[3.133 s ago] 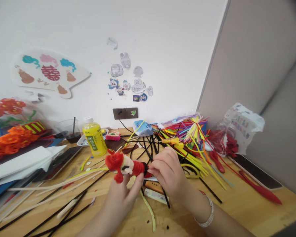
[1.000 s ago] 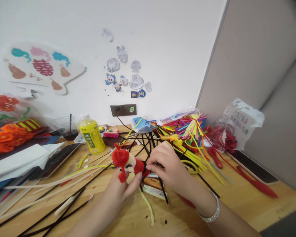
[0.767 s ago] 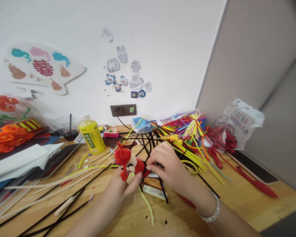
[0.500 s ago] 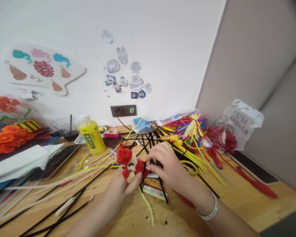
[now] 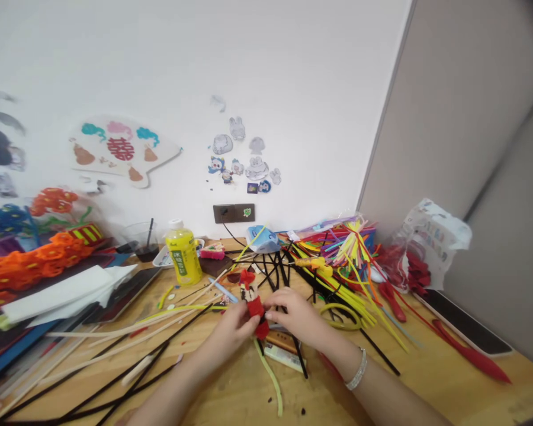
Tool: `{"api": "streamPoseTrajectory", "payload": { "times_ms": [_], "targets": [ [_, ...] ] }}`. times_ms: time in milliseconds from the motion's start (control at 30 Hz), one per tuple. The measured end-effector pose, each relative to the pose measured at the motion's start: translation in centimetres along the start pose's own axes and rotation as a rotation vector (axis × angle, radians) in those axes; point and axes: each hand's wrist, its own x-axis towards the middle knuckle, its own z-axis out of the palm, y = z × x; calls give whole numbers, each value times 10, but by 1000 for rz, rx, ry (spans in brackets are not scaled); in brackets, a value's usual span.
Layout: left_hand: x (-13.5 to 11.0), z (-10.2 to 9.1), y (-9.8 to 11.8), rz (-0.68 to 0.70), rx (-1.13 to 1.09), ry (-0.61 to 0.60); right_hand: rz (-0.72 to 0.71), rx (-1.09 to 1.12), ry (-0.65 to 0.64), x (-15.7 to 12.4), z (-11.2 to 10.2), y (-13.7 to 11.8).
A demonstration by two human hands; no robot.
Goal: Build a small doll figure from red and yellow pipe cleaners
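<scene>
Both my hands pinch the red doll (image 5: 255, 307): left hand (image 5: 234, 324) at 9, right hand (image 5: 293, 313) at 3. Long axis upright, top at 12.

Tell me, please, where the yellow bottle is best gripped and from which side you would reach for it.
I would grip the yellow bottle around its labelled middle, coming from the front. It stands upright, and that wide, round body should fill the hand better than the small cap. The white tray sits just behind and to its left, so a reach from that side looks more awkward.
</scene>
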Motion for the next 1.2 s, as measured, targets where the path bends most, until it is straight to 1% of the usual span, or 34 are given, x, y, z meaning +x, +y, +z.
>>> {"api": "streamPoseTrajectory", "payload": {
  "times_ms": [167, 233, 333, 467, 567, 800, 1200],
  "targets": [
    [2, 4, -10, 28, -108, -28, 88, 115, -32, 0, 6, 2],
    [3, 6, -15, 18, -197, -24, 110, 140, -41, 0, 7, 1],
    [4, 8, -19, 34, -233, -3, 138, 193, -61, 0, 6, 0],
    [2, 10, -15, 41, -256, 25, 122, 278, -76, 1, 6, 1],
    [1, 9, -11, 39, -259, 42, 98, 274, -60, 2, 6, 2],
    [2, 7, -4, 40, -262, 52, 103, 278, -30, 1, 7, 0],
    [1, 8, -6, 52, -236, 41, 131, 320, -19, 0, 4, -6]
  ]
}}
